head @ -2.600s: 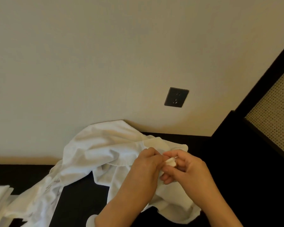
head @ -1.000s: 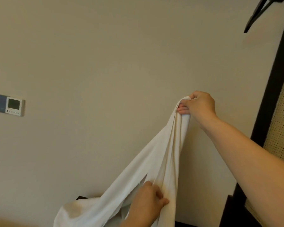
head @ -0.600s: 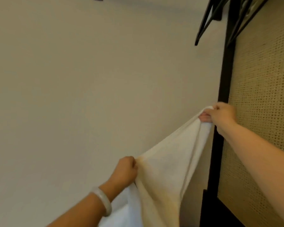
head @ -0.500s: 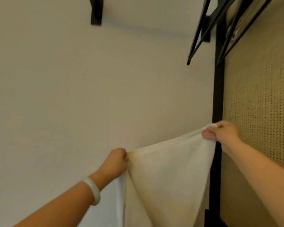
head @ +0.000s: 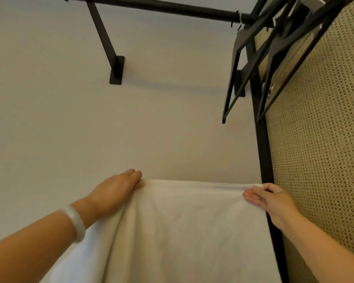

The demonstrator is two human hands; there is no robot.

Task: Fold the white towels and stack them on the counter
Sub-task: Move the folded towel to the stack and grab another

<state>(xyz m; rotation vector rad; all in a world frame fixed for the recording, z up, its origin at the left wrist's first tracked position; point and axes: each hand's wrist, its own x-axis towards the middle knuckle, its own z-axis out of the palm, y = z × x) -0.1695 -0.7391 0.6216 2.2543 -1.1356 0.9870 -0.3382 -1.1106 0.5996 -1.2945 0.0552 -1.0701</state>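
The left hand (head: 119,190) and right hand (head: 272,199) are holding a white towel (head: 182,231) up before the wall. Each grip is pinching a top corner, and the cloth is hanging spread between them, below a black clothes rail (head: 161,6).

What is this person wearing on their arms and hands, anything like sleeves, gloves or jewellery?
No sleeves show: the left forearm and right forearm are bare. A smooth, pale whitish bangle circles the wrist behind the left hand. The right hand has a bare wrist. No gloves, and no rings on the fingers in view.
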